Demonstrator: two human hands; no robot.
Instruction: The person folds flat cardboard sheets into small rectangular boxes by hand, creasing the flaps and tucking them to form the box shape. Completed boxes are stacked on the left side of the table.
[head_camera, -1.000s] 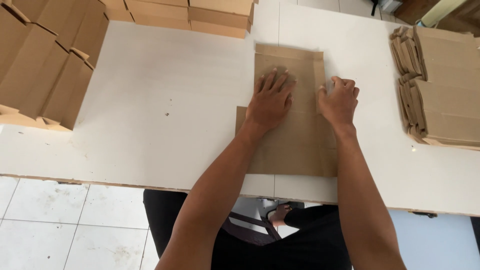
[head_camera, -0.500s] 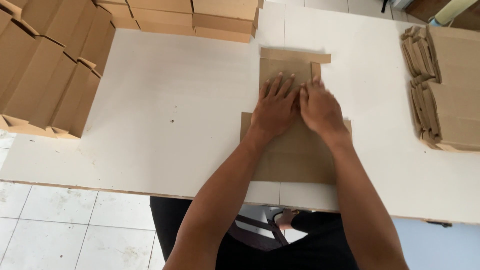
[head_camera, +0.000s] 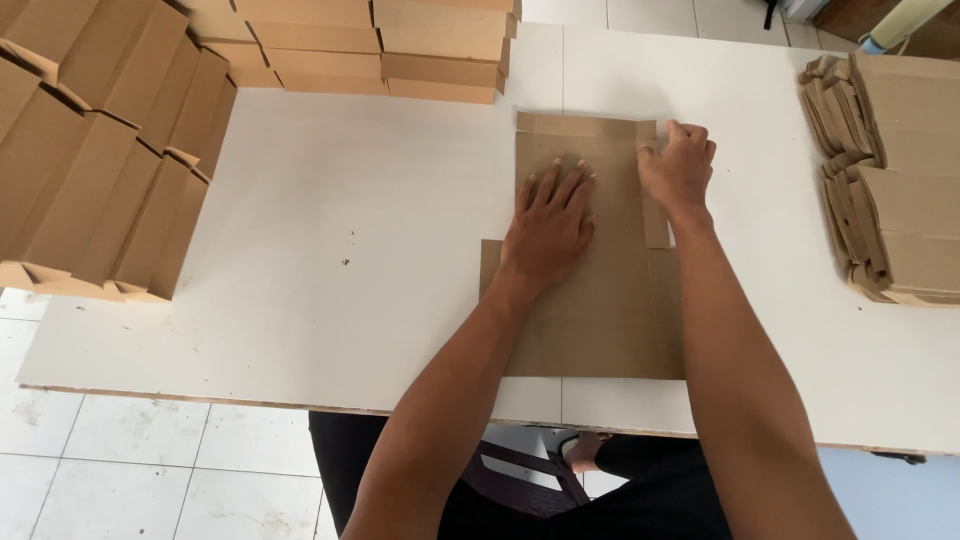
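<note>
On the white table (head_camera: 300, 250), brown flat cardboard blank (head_camera: 600, 320) under both hands.

one head camera looks steeply down, close over the white table (head_camera: 300, 200).

A white counter (head_camera: 330, 230) carries a flat cardboard sheet (head_camera: 600, 300) near its front edge, folded brown boxes (head_camera: 100, 170) stacked along its left side and far edge, and a pile of flat cardboard blanks (head_camera: 900, 180) at its right.
</note>
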